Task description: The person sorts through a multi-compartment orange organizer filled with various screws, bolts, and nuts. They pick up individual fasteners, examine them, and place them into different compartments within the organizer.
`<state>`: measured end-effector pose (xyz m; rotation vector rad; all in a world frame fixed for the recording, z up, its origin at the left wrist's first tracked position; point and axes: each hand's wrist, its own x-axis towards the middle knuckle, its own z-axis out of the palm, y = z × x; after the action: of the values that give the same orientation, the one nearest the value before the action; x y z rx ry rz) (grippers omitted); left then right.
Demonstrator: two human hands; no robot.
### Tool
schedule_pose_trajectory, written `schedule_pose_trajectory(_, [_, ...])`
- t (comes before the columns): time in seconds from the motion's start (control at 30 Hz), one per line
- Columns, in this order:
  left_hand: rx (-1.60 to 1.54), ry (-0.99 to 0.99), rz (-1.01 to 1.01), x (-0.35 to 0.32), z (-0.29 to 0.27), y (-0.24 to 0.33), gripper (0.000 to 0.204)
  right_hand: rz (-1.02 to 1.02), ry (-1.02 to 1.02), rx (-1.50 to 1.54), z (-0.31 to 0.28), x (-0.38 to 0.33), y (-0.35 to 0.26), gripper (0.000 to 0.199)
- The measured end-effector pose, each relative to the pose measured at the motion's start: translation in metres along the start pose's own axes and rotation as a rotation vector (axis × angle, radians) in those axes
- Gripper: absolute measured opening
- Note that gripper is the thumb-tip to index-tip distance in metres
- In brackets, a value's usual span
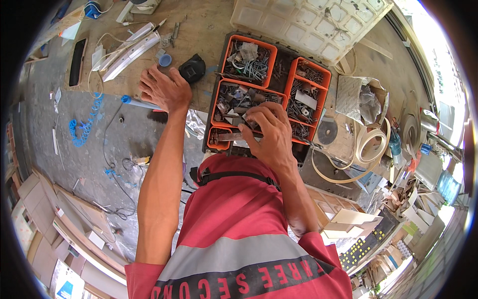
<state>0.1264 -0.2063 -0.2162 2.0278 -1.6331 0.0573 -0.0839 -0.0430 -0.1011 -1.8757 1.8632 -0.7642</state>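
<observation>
My left hand [167,90] rests on the near edge of the wooden worktable [209,60], its fingers spread and holding nothing. Beside its fingertips are a small blue round cap [165,60] and a black tape measure-like case [192,68]. My right hand [271,134] reaches over an open organizer case [215,99] with orange bins. Its thumb and fingers are curled together above the middle bin of metal fittings [239,97]; what they pinch is hidden. A flat rusty metal strip [229,137] lies by the thumb, across the small front bin.
Screws fill an upper bin [254,65]. The case's translucent lid [308,25] leans back. Leftward lie a phone [77,62] and white metal channels [130,52] with a cable. Rightward are a foil-like bag [361,97], a grey disc [327,130] and coiled edging strip [372,142].
</observation>
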Motion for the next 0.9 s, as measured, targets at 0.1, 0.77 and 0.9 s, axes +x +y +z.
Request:
schedule_pose_trajectory(0.1, [0.005, 0.015, 0.013, 0.000, 0.001, 0.000, 0.043, 0.055, 0.076, 0.088, 0.002, 0.000, 0.007, 0.018])
schedule_pose_trajectory(0.77, [-0.001, -0.007, -0.033, -0.001, 0.000, 0.000, 0.045, 0.087, 0.079, -0.008, 0.025, 0.002, 0.002, 0.038])
schedule_pose_trajectory(0.9, [-0.002, 0.005, -0.021, -0.001, 0.002, -0.001, 0.044, 0.113, 0.130, -0.073, 0.026, 0.010, -0.007, 0.053])
